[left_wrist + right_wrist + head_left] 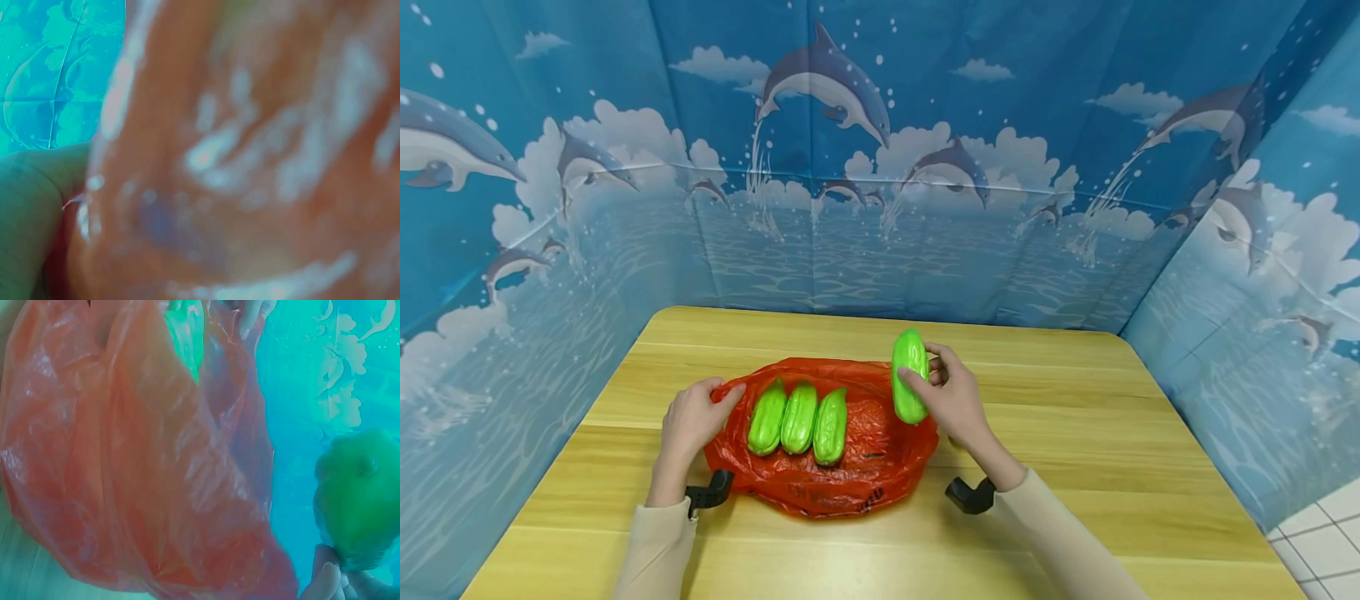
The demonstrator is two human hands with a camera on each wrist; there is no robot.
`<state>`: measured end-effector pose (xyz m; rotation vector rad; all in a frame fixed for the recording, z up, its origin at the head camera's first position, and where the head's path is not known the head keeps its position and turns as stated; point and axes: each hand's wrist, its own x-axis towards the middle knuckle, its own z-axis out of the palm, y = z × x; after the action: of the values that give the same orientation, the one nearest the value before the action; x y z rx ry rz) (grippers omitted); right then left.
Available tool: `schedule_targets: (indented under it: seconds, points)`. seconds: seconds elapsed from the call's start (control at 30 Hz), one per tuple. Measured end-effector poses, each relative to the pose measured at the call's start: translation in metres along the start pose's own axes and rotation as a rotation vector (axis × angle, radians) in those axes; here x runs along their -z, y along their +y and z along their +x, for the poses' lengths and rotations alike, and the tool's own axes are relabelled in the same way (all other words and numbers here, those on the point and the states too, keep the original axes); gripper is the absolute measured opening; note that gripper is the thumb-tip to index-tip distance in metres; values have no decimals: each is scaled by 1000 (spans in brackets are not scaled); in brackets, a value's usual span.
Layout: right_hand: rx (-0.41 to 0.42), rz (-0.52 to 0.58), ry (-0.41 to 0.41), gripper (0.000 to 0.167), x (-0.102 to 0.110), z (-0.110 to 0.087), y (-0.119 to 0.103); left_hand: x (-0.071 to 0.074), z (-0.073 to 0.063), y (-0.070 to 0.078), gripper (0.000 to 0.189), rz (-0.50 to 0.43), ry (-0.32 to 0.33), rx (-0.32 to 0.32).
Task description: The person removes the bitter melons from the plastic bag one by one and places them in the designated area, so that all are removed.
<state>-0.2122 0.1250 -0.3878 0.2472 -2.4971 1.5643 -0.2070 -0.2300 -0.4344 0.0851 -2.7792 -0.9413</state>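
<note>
A red plastic bag (880,467) lies spread open on the table, with several bright green bitter melons in view. Three of them sit side by side in its left half, the middle bitter melon (800,418) between two others. My left hand (691,421) pinches the bag's left rim between thumb and fingers; in the left wrist view the blurred bag (250,187) fills most of the picture. Over the bag's right rim, my right hand (953,396) holds another bitter melon (910,375) upright. That held melon (359,494) appears beside the bag in the right wrist view.
The wooden table (1075,433) extends on both sides of the bag. Behind it and at the sides hangs a blue dolphin-print curtain (880,250). A black wrist device (711,492) is on the left wrist, and another black device (970,496) on the right.
</note>
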Motion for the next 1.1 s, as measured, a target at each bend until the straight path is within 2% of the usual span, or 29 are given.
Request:
schedule_targets:
  seconds: [1.1]
  points:
    - [-16,-53,100,60,25,7,15,2,0,2,39,5,0,10]
